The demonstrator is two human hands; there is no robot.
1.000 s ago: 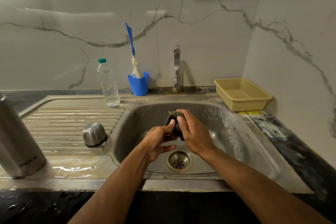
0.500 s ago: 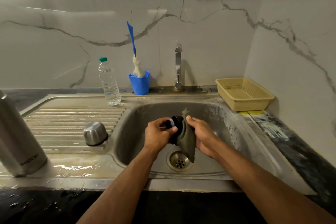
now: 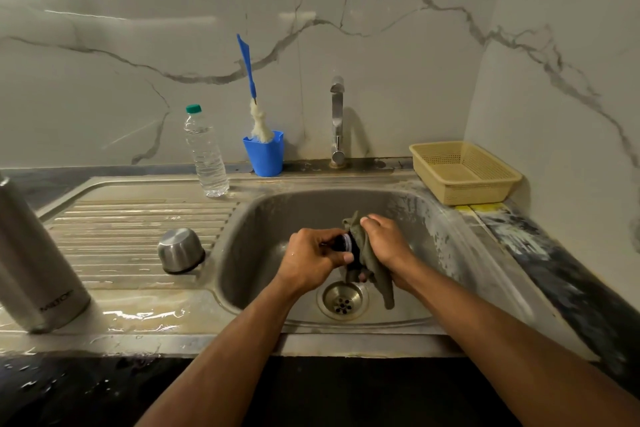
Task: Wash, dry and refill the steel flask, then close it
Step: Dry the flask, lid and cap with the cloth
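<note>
One steel flask [image 3: 33, 263] stands at the left edge of the frame. One steel cap [image 3: 180, 250] lies on the ribbed drainer, left of centre. One plastic water bottle [image 3: 206, 152], one blue cup [image 3: 265, 156] with one brush [image 3: 252, 94] and one tap [image 3: 337, 121] line the back. One beige basket [image 3: 464, 172] sits at the right. Two hands [image 3: 311, 258] [image 3: 384, 243] hold one black stopper [image 3: 343, 243] and one cloth [image 3: 374, 270] over one sink [image 3: 249, 253].

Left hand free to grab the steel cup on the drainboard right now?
Probably not yet: the left hand grips the black stopper over the sink. The cup sits unobstructed to its left, so it's reachable once that grip lets go.
</note>
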